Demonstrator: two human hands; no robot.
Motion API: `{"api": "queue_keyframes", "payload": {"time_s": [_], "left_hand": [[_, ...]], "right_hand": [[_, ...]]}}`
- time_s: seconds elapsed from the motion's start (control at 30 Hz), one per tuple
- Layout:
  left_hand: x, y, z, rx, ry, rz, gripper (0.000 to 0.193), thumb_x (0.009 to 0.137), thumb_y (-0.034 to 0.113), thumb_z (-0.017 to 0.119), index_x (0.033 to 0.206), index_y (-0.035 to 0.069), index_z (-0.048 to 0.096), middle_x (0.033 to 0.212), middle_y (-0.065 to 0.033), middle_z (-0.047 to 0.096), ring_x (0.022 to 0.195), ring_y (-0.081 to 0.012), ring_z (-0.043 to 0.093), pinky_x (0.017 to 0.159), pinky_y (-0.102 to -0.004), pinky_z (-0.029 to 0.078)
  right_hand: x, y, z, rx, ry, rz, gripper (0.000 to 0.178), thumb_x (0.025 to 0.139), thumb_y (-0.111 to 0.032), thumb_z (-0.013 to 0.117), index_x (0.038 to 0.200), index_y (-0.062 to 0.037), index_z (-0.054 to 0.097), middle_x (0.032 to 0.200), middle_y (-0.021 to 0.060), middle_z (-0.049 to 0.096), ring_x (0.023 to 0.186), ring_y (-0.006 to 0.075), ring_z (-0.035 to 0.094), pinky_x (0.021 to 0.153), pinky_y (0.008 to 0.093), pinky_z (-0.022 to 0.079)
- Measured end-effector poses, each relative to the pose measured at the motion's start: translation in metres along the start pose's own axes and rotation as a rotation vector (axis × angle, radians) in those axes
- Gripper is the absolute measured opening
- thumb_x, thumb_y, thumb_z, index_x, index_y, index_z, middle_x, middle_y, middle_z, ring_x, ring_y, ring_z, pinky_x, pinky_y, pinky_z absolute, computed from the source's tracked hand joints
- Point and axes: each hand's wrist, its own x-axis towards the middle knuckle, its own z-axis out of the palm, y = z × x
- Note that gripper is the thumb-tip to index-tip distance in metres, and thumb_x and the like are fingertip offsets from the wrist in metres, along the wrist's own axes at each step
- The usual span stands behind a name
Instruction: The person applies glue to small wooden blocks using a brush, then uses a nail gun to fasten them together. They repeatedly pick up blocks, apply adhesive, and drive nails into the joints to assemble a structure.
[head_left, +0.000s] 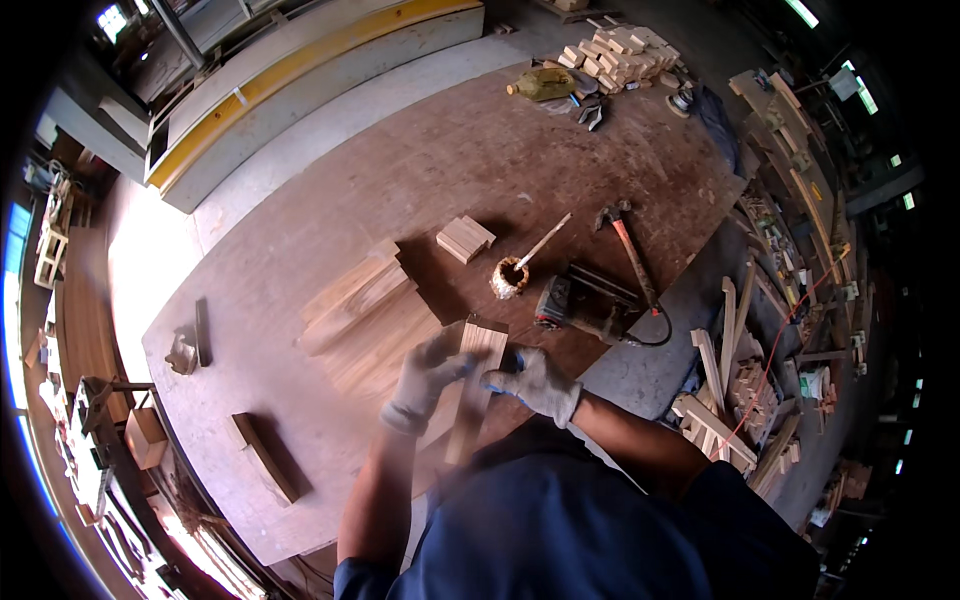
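Note:
In front of me I hold a narrow wooden board (470, 410) at a tilt, one end pointing away from me. My left hand (424, 382), in a pale work glove, closes on its left edge. The gloved right hand (537, 384) grips the opposite edge, with its thumb against the wood and some fingers hidden. Left of the board lie several light wooden planks (365, 315), side by side on the table. A short wood block (465, 239) sits beyond them. Nearby stands a glue-smeared pot (508, 281) with a stick (545, 240) leaning out of it.
A power tool (590, 303) and a hammer (630, 250) lie to the right on the brown tabletop (390, 170). Stacked wood blocks (620, 55) and a plastic bottle (541, 85) are at the far end. A wood strip (265, 458) rests near the left edge. Scrap wood (740, 400) crowds the right side.

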Motion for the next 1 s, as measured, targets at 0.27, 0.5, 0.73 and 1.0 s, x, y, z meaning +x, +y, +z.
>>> {"api": "queue_keyframes", "payload": {"time_s": [0.27, 0.5, 0.73, 1.0], "left_hand": [[0.002, 0.006, 0.003, 0.2, 0.008, -0.004, 0.042, 0.095, 0.017, 0.08, 0.129, -0.005, 0.068, 0.107, -0.0018, 0.07, 0.098, -0.0098, 0.059, 0.09, -0.0287, 0.05], [-0.001, 0.005, 0.009, 0.185, 0.046, 0.025, 0.041, 0.095, 0.017, 0.08, 0.128, -0.004, 0.069, 0.108, -0.0042, 0.072, 0.097, -0.0114, 0.062, 0.09, -0.0304, 0.052], [0.002, 0.003, 0.001, 0.191, 0.026, 0.037, 0.042, 0.092, 0.014, 0.083, 0.128, -0.003, 0.071, 0.111, -0.0061, 0.075, 0.1, -0.0123, 0.066, 0.091, -0.0315, 0.054], [0.004, 0.003, -0.013, 0.502, 0.218, 0.075, 0.026, 0.089, 0.015, 0.082, 0.111, 0.001, 0.078, 0.096, -0.0083, 0.079, 0.086, -0.0117, 0.069, 0.08, -0.0327, 0.057]], "right_hand": [[-0.005, 0.01, 0.004, -0.08, 0.002, -0.006, 0.033, 0.098, -0.015, 0.079, 0.126, 0.0002, 0.069, 0.112, 0.0065, 0.077, 0.103, 0.0121, 0.071, 0.091, 0.0296, 0.059], [-0.004, -0.001, 0.003, -0.068, -0.003, 0.027, 0.034, 0.096, -0.016, 0.082, 0.123, 0.0012, 0.071, 0.114, 0.0096, 0.078, 0.105, 0.0135, 0.072, 0.094, 0.0309, 0.058], [-0.001, -0.01, 0.005, -0.031, -0.053, 0.022, 0.033, 0.097, -0.015, 0.081, 0.124, 0.0, 0.071, 0.115, 0.0083, 0.078, 0.103, 0.0138, 0.073, 0.094, 0.0305, 0.059], [0.019, 0.047, 0.0, 0.141, 0.015, 0.148, 0.031, 0.097, -0.016, 0.08, 0.124, -0.0007, 0.073, 0.107, 0.0051, 0.077, 0.094, 0.0119, 0.071, 0.085, 0.0307, 0.06]]}}
